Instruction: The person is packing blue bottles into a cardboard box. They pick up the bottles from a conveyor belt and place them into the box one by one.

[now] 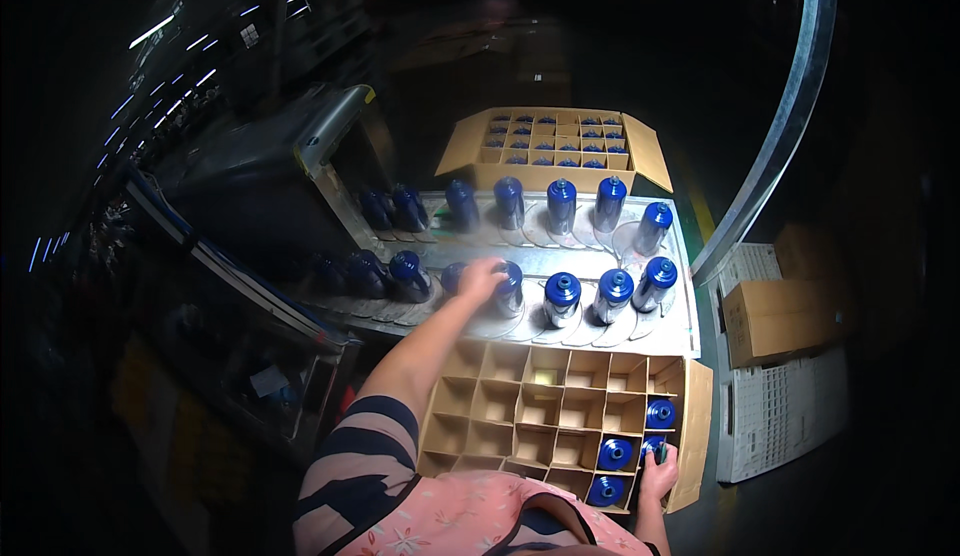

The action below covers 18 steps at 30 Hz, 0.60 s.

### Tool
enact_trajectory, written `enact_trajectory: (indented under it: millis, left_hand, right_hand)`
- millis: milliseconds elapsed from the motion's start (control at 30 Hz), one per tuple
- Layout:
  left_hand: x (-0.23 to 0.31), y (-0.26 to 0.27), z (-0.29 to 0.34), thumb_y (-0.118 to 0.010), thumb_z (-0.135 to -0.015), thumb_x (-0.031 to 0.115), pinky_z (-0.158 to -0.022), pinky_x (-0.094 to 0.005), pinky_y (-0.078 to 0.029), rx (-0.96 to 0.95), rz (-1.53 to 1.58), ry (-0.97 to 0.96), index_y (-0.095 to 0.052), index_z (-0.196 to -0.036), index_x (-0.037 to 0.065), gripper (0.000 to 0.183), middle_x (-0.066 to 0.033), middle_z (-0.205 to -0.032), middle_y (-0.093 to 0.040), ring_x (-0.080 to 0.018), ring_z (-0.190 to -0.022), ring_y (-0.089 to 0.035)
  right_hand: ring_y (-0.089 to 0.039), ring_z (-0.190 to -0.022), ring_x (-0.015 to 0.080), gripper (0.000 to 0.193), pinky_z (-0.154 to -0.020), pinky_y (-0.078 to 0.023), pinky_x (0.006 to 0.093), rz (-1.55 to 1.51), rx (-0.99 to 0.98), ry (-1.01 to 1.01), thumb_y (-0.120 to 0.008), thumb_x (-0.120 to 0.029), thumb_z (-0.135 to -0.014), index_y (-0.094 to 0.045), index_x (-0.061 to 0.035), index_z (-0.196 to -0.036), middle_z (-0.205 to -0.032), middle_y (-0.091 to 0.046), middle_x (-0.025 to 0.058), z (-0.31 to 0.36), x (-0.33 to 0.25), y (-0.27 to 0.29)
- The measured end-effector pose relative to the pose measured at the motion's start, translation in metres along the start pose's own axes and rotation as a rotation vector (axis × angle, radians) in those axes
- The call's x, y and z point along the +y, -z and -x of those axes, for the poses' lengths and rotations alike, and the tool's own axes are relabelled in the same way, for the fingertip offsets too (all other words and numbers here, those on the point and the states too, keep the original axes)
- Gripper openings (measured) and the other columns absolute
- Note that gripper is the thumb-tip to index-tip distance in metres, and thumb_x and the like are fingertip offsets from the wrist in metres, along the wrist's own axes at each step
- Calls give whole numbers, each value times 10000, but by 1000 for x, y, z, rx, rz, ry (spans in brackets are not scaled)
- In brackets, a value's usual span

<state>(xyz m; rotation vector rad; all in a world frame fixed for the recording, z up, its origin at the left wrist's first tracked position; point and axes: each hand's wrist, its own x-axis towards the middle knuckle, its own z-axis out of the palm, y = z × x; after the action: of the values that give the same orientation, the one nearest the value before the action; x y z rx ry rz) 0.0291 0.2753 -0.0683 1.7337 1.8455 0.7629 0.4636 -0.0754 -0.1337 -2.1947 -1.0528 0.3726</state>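
Note:
My left hand (483, 282) reaches over the conveyor, its fingers closed round the upper part of a blue bottle (510, 294) in the near row. Low on the right, my right hand (659, 476) is closed at the top of another blue bottle (653, 445), which sits in a cell of the divided carton (694, 436). Its fingertips are partly hidden. Beside that hand, more blue bottles stand upright in cells, among them one bottle (660, 414) farther up the same column and another (615, 453) to its left. Most other cells show bare cardboard.
Two rows of blue bottles stand on the curved-plate conveyor (590, 333), coming from a dark tunnel housing (260, 171). Behind it is a second divided carton (550, 174) holding bottles. A metal post (800, 116), brown box (780, 321) and pale plastic pallet (775, 426) stand right.

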Motion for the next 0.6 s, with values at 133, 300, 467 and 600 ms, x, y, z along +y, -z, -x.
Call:
enact_trajectory:
  millis: [133,300,467,600]
  left_hand:
    - [13,-14,17,-725,-787,204,-953,-357,-463,85,11,-164,-643,-1208,132,435,-138,-1194,-624,-277,-1100,-587]
    - [-6,5,76,-708,-806,152,-932,-321,-463,207,142,-119,-642,-1207,122,408,-123,-1176,-634,-241,-1082,-584]
    - [-92,45,159,-695,-815,78,-951,-335,-471,362,291,80,-641,-1180,57,370,-133,-1164,-656,-240,-1088,-614]
    - [-198,60,245,-704,-820,72,-972,-344,-474,628,403,288,-611,-1178,-28,383,-166,-1190,-647,-263,-1129,-614]
  right_hand:
    - [-643,-796,371,310,-732,-493,442,14,32,21,-747,-110,-734,-623,-75,-1016,-868,-675,176,3,-4,2]
    - [-648,-757,341,297,-709,-500,428,-37,11,48,-747,-83,-741,-622,-65,-1010,-841,-676,162,5,-7,11]
    - [-653,-742,320,276,-689,-498,418,-29,7,60,-738,-71,-759,-619,-68,-1008,-845,-684,149,2,-5,13]
    - [-655,-770,340,284,-713,-492,431,-7,10,94,-737,-95,-769,-618,-77,-1027,-862,-687,157,5,-2,6]
